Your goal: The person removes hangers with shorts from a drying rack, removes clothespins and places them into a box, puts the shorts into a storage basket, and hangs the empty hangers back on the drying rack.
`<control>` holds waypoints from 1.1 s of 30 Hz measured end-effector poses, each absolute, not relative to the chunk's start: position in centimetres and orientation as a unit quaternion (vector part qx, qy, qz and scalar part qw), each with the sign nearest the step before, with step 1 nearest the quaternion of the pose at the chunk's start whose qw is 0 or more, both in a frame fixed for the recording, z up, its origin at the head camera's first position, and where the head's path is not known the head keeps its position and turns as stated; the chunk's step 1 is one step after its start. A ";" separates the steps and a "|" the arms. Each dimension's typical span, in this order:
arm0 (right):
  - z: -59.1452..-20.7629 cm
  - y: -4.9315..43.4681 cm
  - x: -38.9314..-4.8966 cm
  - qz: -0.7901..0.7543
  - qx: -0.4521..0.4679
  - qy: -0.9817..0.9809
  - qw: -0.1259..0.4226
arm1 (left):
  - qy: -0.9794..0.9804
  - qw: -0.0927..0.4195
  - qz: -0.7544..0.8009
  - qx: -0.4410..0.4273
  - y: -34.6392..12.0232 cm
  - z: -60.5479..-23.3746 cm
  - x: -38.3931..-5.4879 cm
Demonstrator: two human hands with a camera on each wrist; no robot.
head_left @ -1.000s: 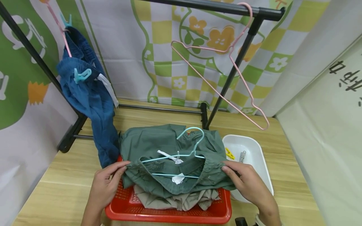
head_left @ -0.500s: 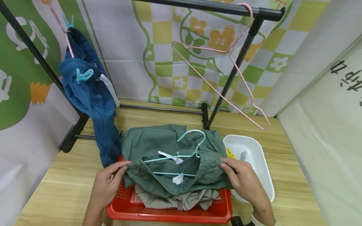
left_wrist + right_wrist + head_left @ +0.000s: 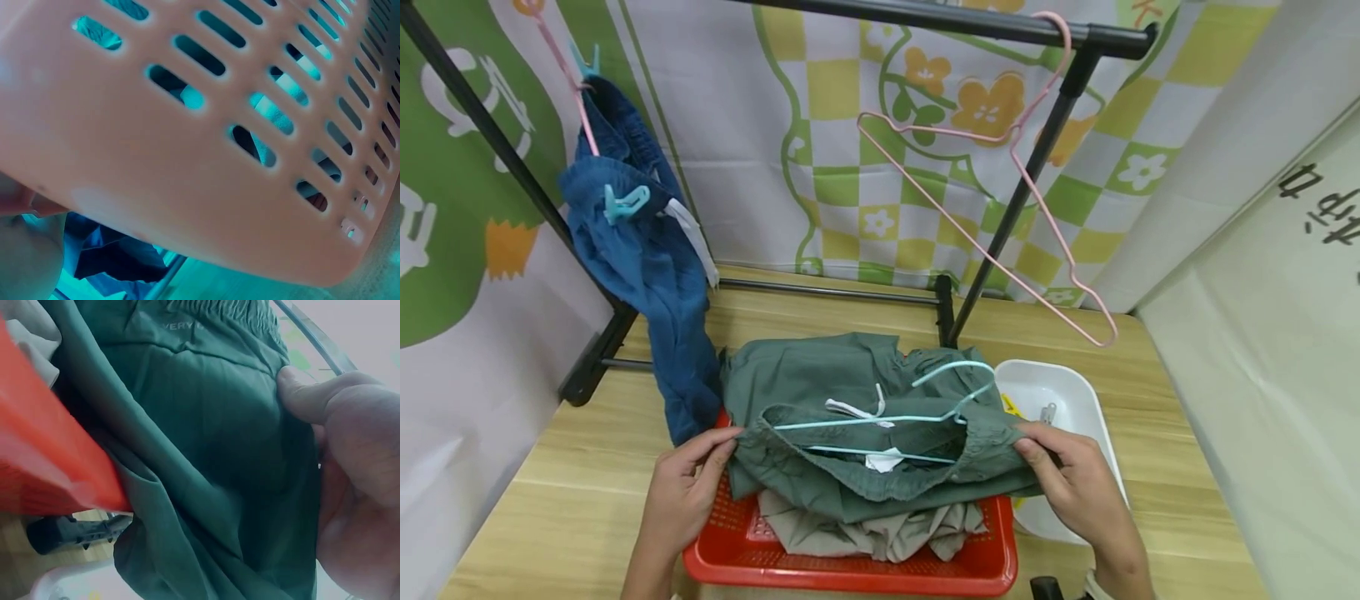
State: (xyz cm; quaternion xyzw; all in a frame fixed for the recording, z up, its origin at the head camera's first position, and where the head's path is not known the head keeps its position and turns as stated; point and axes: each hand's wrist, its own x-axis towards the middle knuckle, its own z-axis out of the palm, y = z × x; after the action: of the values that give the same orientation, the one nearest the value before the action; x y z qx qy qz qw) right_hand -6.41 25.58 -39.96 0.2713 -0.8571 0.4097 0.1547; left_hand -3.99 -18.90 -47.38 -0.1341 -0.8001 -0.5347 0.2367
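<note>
A pair of dark green elastic-waist pants (image 3: 805,371) lies over the red basket (image 3: 850,577), its waistband spread wide. Inside that waistband sits a light blue hanger (image 3: 865,420), hook leaning to the right. My left hand (image 3: 681,483) pinches the left end of the waistband between thumb and fingers. At the opposite end, my right hand (image 3: 1078,483) pinches the fabric; the right wrist view shows its thumb against the green pants (image 3: 206,419). The left wrist view is mostly filled by the basket's slotted wall (image 3: 156,175), with the left hand's grip hidden.
Beige cloth (image 3: 880,533) lies in the basket under the pants. A white tray (image 3: 1093,417) with clips stands at the right. On the black rack (image 3: 925,12) hang a bare pink hanger (image 3: 970,242) and, at the left, blue pants (image 3: 632,233) clipped to another pink hanger.
The right hand has shifted slightly left, then farther right, drawing the waistband out flatter. The blue hanger's hook has swung right and lower. My left hand has stayed almost still.
</note>
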 end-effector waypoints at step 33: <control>-40.4 25.3 -7.0 0.416 0.284 -0.848 0.166 | -0.804 0.180 -0.547 -0.150 -19.0 -47.3 -3.8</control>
State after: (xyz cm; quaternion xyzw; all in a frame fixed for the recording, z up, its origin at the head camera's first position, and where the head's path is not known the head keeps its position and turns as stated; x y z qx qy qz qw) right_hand -7.00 25.34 -40.38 0.2836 -0.8482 0.4157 0.1655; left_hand -3.79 -19.02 -47.29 -0.1497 -0.8035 -0.5474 0.1798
